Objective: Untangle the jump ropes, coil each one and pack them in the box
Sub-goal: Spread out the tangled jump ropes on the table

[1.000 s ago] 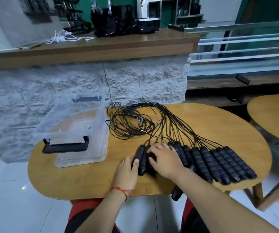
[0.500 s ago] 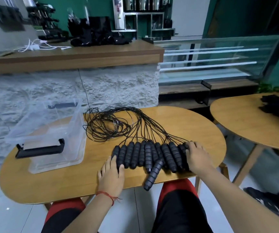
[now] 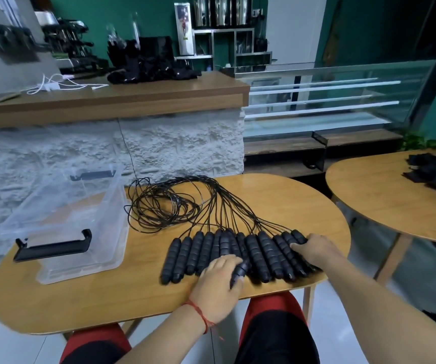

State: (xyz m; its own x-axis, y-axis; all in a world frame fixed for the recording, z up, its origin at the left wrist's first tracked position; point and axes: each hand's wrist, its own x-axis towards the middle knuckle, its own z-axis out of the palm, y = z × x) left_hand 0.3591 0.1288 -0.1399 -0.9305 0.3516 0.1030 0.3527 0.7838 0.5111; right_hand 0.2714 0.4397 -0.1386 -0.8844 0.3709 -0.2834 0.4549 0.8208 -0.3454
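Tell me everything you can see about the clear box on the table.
The box is a clear plastic tub, rectangular, with no lid on it and nothing visible inside. A black clip handle sits on its near end and another on its far end. It stands upright on the left part of the wooden table. The cords lie just right of it; whether they touch it is unclear.

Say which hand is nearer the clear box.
Left. The left hand rests mid-row on the handles, toward the clear box; the right hand covers the row's opposite end.
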